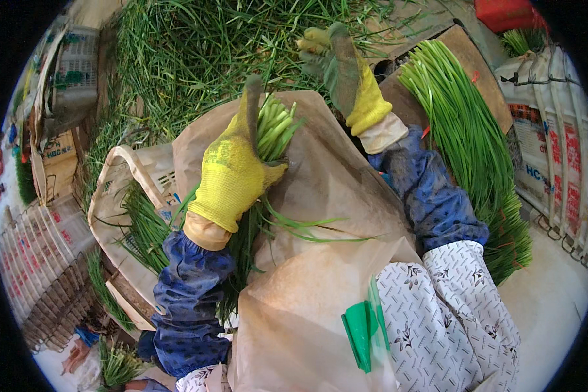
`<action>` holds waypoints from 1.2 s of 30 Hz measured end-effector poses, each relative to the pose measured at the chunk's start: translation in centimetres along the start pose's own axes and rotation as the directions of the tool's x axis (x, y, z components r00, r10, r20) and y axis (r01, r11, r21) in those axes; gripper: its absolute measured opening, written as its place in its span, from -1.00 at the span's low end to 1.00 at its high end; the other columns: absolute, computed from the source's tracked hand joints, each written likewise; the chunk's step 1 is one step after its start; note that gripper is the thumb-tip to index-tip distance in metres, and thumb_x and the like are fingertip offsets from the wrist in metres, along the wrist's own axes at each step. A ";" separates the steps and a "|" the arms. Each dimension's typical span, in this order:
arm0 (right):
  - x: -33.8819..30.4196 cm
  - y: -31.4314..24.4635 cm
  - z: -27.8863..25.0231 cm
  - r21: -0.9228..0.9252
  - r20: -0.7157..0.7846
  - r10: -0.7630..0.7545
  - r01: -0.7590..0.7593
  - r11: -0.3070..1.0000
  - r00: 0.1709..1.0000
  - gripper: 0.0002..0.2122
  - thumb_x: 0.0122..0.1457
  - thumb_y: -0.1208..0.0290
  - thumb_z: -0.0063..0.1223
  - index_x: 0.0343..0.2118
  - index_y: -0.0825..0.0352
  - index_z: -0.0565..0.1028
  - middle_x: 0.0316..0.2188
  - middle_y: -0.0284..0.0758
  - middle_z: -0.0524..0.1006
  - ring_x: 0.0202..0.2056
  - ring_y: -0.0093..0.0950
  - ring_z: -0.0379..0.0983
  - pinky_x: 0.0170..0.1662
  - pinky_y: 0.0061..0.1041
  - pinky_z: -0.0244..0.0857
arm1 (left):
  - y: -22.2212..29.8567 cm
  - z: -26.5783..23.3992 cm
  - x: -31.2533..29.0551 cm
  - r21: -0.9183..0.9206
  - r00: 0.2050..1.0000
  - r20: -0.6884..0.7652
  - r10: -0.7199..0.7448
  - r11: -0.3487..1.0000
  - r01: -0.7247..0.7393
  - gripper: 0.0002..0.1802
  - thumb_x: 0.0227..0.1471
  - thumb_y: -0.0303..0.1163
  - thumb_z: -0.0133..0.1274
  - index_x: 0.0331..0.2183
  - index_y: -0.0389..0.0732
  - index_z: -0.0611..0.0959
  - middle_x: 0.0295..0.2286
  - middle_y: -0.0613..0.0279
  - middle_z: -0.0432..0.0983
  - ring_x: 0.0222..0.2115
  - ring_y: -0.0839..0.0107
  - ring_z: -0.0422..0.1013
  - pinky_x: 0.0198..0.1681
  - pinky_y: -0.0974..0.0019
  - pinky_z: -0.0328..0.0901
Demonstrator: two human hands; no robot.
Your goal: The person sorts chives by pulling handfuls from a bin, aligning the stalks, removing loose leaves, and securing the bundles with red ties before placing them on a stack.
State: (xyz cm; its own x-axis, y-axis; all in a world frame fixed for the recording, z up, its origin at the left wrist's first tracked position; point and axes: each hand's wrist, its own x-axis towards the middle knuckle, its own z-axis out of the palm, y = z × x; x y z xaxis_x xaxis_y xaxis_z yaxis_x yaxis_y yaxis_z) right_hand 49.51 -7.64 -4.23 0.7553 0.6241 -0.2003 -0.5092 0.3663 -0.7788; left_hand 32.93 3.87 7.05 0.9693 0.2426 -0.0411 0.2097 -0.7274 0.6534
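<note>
My left hand, in a yellow glove with a dark coated palm, is closed round a bunch of green chives. The pale cut ends stick up past its thumb, and long leaves hang down beside my forearm. My right hand, gloved the same way, is raised ahead with its fingers spread and nothing in them. A thick bundle of chives lies to its right on a brown board. Under both hands a translucent plastic apron covers my lap.
Loose green leaves are heaped on the ground ahead. At my left stands a white plastic basket with more chives inside. A green clip-like piece rests on the apron. White crates stand at right, near a red container.
</note>
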 end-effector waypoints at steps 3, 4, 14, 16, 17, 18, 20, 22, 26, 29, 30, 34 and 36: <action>-2.0 2.1 1.2 -0.344 0.197 -0.133 0.195 0.918 0.971 -0.53 0.26 0.03 -0.07 0.08 0.29 0.38 -0.04 -0.34 0.49 0.01 -0.47 0.40 0.10 -0.38 0.24 | 0.3 -0.2 0.7 -0.001 0.999 0.037 0.005 1.000 -0.005 -0.24 -0.38 -0.33 0.36 -0.01 -0.13 0.52 -0.24 0.19 0.58 -0.23 0.26 0.52 -0.14 0.32 0.38; -3.3 3.0 2.3 -0.447 0.319 -0.172 0.308 0.840 0.932 -0.56 0.26 0.08 -0.05 0.08 0.28 0.40 -0.05 -0.36 0.53 0.00 -0.50 0.42 0.08 -0.45 0.23 | 0.5 -0.5 0.6 0.056 0.999 0.046 -0.001 0.998 -0.001 -0.24 -0.38 -0.32 0.37 -0.01 -0.13 0.52 -0.24 0.19 0.58 -0.22 0.26 0.52 -0.14 0.32 0.38; -5.6 -1.8 0.2 -0.415 0.112 0.055 -0.003 0.910 0.992 -0.76 0.11 0.26 0.22 -0.29 0.33 0.55 -0.42 -0.41 0.53 -0.43 -0.65 0.41 -0.40 -0.65 0.31 | 0.2 0.6 0.8 0.170 0.977 0.192 -0.095 0.984 0.062 0.21 -0.36 -0.27 0.33 0.26 -0.22 0.01 -0.13 -0.13 0.48 -0.15 -0.01 0.45 -0.13 0.17 0.36; -7.2 -3.3 2.3 -0.424 0.048 0.271 -0.226 0.877 0.961 -0.79 0.04 0.29 0.29 -0.37 0.33 0.57 -0.60 -0.46 0.49 -0.56 -0.67 0.38 -0.54 -0.67 0.23 | -0.1 0.7 0.7 0.141 0.972 0.197 -0.125 0.985 0.098 0.22 -0.38 -0.27 0.34 0.26 -0.22 0.01 -0.14 -0.12 0.48 -0.16 -0.02 0.44 -0.13 0.16 0.36; -7.3 -4.2 2.6 -0.497 0.019 0.399 -0.338 0.800 0.917 -0.81 0.07 0.31 0.26 -0.38 0.33 0.57 -0.61 -0.46 0.49 -0.62 -0.68 0.34 -0.57 -0.68 0.20 | -0.2 0.7 0.7 0.135 0.976 0.189 -0.112 0.987 0.087 0.23 -0.39 -0.26 0.35 0.26 -0.22 0.02 -0.14 -0.11 0.48 -0.16 -0.02 0.44 -0.13 0.16 0.36; -7.6 -4.2 2.3 -0.471 0.017 0.381 -0.329 0.819 0.925 -0.81 0.07 0.32 0.25 -0.40 0.34 0.56 -0.61 -0.45 0.48 -0.62 -0.69 0.34 -0.56 -0.68 0.20 | -0.3 0.8 0.7 0.127 0.978 0.183 -0.096 0.989 0.073 0.23 -0.40 -0.26 0.36 0.26 -0.22 0.02 -0.14 -0.11 0.49 -0.16 -0.03 0.44 -0.13 0.16 0.36; -8.1 -4.5 1.6 -0.446 0.038 0.354 -0.301 0.843 0.935 -0.83 0.08 0.34 0.21 -0.39 0.35 0.56 -0.58 -0.45 0.50 -0.59 -0.69 0.36 -0.53 -0.69 0.22 | -0.5 0.8 0.6 0.127 0.988 0.152 -0.017 0.992 -0.002 0.25 -0.41 -0.25 0.38 0.26 -0.22 0.02 -0.16 -0.11 0.50 -0.16 -0.03 0.45 -0.13 0.16 0.36; -8.5 -5.6 1.1 -0.452 0.077 0.333 -0.265 0.852 0.940 -0.83 0.11 0.37 0.16 -0.34 0.37 0.57 -0.50 -0.43 0.53 -0.54 -0.69 0.39 -0.47 -0.70 0.25 | -0.9 0.9 1.0 0.019 0.968 0.221 -0.120 0.993 0.118 0.26 -0.39 -0.21 0.39 0.26 -0.22 0.02 -0.15 -0.09 0.50 -0.14 0.02 0.45 -0.12 0.19 0.36; -9.8 -8.0 0.7 -0.460 0.038 0.424 -0.361 0.811 0.905 -0.83 0.10 0.33 0.20 -0.42 0.35 0.56 -0.60 -0.45 0.46 -0.58 -0.67 0.39 -0.53 -0.67 0.23 | -1.8 0.4 1.0 -0.018 0.963 0.207 -0.175 0.983 0.182 0.15 -0.25 -0.15 0.38 0.26 -0.17 0.07 -0.20 0.05 0.52 -0.19 0.30 0.47 -0.11 0.30 0.34; -10.8 -8.5 0.3 -0.452 0.035 0.447 -0.384 0.805 0.894 -0.84 0.11 0.34 0.19 -0.38 0.35 0.57 -0.58 -0.45 0.48 -0.57 -0.66 0.40 -0.53 -0.68 0.23 | -1.1 0.6 1.3 -0.038 0.940 0.214 -0.266 0.959 0.280 0.08 -0.18 -0.12 0.35 0.26 -0.14 0.12 -0.26 0.10 0.53 -0.24 0.36 0.48 -0.15 0.33 0.35; -10.9 -8.6 0.3 -0.417 0.065 0.441 -0.378 0.827 0.895 -0.84 0.11 0.36 0.18 -0.35 0.37 0.57 -0.52 -0.41 0.53 -0.56 -0.65 0.42 -0.52 -0.67 0.25 | -1.3 1.1 1.4 -0.018 0.946 0.201 -0.255 0.965 0.263 0.08 -0.18 -0.11 0.35 0.25 -0.15 0.12 -0.27 0.10 0.53 -0.25 0.34 0.48 -0.15 0.32 0.35; -12.0 -9.6 0.5 -0.319 0.167 0.506 -0.440 0.840 0.846 -0.83 0.10 0.39 0.19 -0.33 0.40 0.56 -0.46 -0.35 0.57 -0.55 -0.63 0.43 -0.50 -0.67 0.29 | -0.7 2.4 1.7 0.216 0.970 0.165 -0.178 0.966 0.141 0.14 -0.25 -0.07 0.37 0.26 -0.13 0.10 -0.20 0.02 0.50 -0.22 0.13 0.47 -0.16 0.22 0.36; -12.5 -10.3 0.5 -0.311 0.295 0.555 -0.471 0.826 0.778 -0.82 0.09 0.39 0.20 -0.33 0.41 0.56 -0.43 -0.33 0.59 -0.55 -0.62 0.44 -0.50 -0.66 0.31 | -1.2 3.0 1.5 0.237 0.969 0.170 -0.181 0.962 0.139 0.19 -0.30 -0.03 0.37 0.26 -0.11 0.09 -0.11 -0.06 0.45 -0.15 0.05 0.44 -0.14 0.17 0.36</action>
State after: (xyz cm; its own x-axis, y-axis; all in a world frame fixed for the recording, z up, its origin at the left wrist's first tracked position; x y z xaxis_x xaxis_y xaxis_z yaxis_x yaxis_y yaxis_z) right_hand 45.12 -18.83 6.60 0.1836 0.8921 -0.4128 -0.6481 -0.2059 -0.7332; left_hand 34.52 3.12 3.94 0.9227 0.2579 -0.2867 0.3664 -0.8180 0.4435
